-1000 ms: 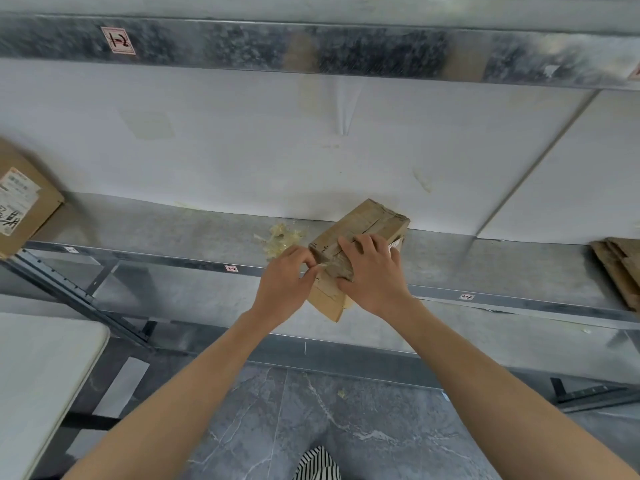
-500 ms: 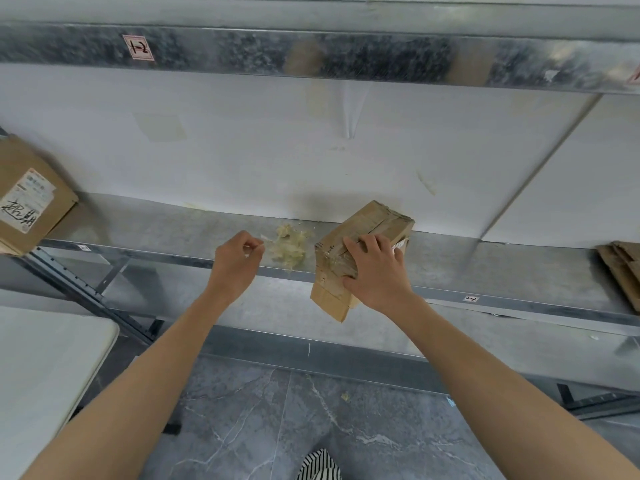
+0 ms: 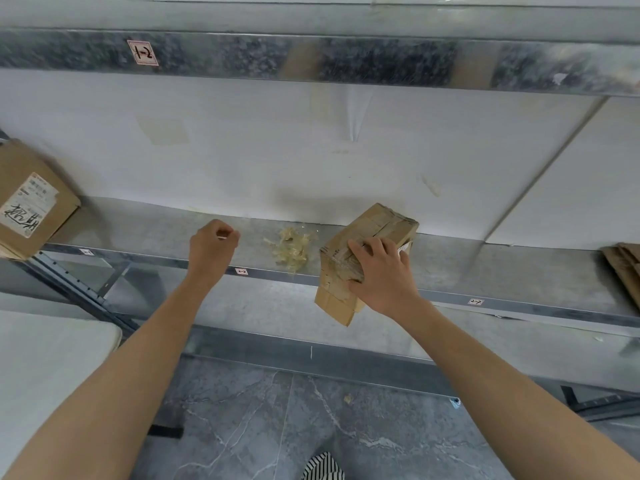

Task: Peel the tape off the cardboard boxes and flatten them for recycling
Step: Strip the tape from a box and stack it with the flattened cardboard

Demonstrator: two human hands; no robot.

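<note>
A small, worn cardboard box [image 3: 377, 226] rests tilted on the front edge of the metal shelf [image 3: 502, 271], its lower end hanging past the edge. My right hand [image 3: 381, 271] grips it from above, fingers spread over clear tape on its top face. My left hand [image 3: 213, 245] hovers over the shelf well left of the box, fingers pinched together on what looks like a small clear piece of tape. Between the two hands, a crumpled pile of peeled tape [image 3: 292, 249] lies on the shelf.
A larger labelled cardboard box [image 3: 31, 202] stands at the shelf's left end. Flattened cardboard [image 3: 623, 268] lies at the right end. An upper shelf beam [image 3: 311, 57] runs overhead. A white tabletop [image 3: 45, 368] sits at lower left, above a grey marble floor.
My left hand pulled away from the box and moved left along the shelf, past the tape pile. My right hand kept hold of the box, which stayed in place.
</note>
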